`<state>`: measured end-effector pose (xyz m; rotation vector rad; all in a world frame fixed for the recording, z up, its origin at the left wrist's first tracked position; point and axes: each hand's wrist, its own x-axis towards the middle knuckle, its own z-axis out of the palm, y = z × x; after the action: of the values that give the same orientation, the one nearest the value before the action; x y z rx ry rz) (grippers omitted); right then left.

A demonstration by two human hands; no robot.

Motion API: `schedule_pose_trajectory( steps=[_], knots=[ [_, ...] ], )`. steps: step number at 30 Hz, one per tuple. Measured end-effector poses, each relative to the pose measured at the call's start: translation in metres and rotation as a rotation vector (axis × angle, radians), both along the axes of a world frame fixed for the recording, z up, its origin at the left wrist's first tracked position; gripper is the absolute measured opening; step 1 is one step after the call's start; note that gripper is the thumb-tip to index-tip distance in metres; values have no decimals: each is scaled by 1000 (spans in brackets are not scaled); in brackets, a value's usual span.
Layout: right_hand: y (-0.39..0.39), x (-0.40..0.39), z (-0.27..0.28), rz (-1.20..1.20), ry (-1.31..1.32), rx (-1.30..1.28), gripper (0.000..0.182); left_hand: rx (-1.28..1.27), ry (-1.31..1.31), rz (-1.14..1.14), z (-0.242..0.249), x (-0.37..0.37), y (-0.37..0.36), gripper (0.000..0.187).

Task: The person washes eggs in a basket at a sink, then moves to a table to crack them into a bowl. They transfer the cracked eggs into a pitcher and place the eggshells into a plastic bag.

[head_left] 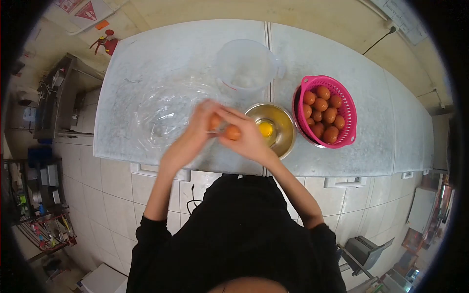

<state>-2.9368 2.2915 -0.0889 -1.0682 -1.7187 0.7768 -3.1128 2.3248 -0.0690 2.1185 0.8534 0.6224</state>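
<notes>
My left hand, slightly blurred, is closed around a brown eggshell piece. Right beside it, my right hand grips another brown eggshell piece. The two pieces are close together, and a shiny wet-looking strip shows between them. Both hands are above the table, just left of a steel bowl. In that bowl lies a yellow egg yolk. My right hand and wrist cover part of the bowl's left rim.
A pink basket of brown eggs stands right of the bowl. Behind my hands is a translucent plastic jug. Clear plastic film lies on the table to the left. Drawer handles project from the front edge.
</notes>
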Motion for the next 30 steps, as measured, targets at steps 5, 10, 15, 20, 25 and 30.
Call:
schedule_pose_trajectory(
  steps=[5,10,15,20,25,30],
  knots=[
    [25,-48,13,91,6,-229,79,365,264,310,6,-35,-9,87],
    [-4,16,25,86,123,-623,77,-164,-258,38,-24,33,-27,72],
    [-31,151,27,-708,-778,-265,37,-508,-405,-12,-63,87,-26,34],
    [-55,247,-10,-750,-1066,-578,37,-1287,-481,15,-52,105,-24,29],
    [-57,243,7,-680,-684,-644,41,-1503,-563,-32,-89,111,-12,50],
    [-63,169,20,-744,228,-174,36,-1520,-592,-20,-89,114,-7,71]
  ],
)
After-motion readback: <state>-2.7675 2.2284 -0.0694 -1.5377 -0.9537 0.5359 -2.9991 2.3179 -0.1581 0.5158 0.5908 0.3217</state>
